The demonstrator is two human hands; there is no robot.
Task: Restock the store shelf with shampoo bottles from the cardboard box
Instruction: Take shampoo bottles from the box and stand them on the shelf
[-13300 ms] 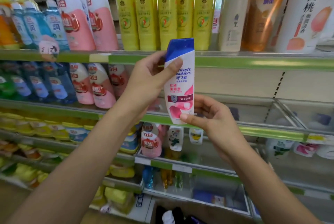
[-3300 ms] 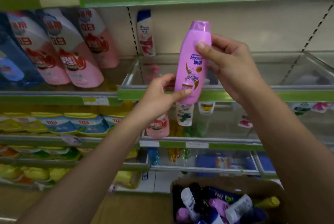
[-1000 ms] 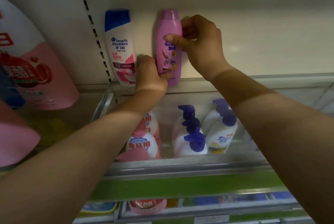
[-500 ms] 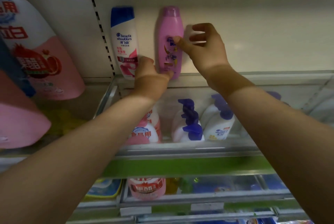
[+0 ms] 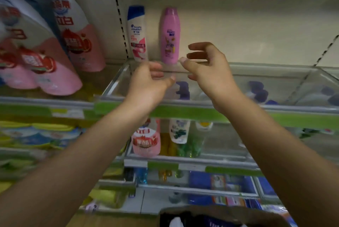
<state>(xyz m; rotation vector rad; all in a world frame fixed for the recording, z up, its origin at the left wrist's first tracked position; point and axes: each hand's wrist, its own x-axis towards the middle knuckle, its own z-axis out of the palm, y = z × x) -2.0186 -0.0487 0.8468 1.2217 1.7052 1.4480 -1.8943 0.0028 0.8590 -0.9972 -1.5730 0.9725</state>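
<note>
On the clear store shelf (image 5: 256, 72) stand a pink plastic shampoo bottle (image 5: 170, 36) and a white one with a blue cap (image 5: 137, 32), both hands (image 5: 148, 81) (image 5: 205, 69) loose-fingered and empty, while the brown cardboard box (image 5: 220, 214) below holds more bottles.

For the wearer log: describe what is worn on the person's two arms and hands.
Nothing is worn that the head view shows. The left hand and right hand are bare, with no gloves, and no ring shows on the fingers. Both forearms are bare to the frame edge: no sleeves, watch or wristband in view.
</note>
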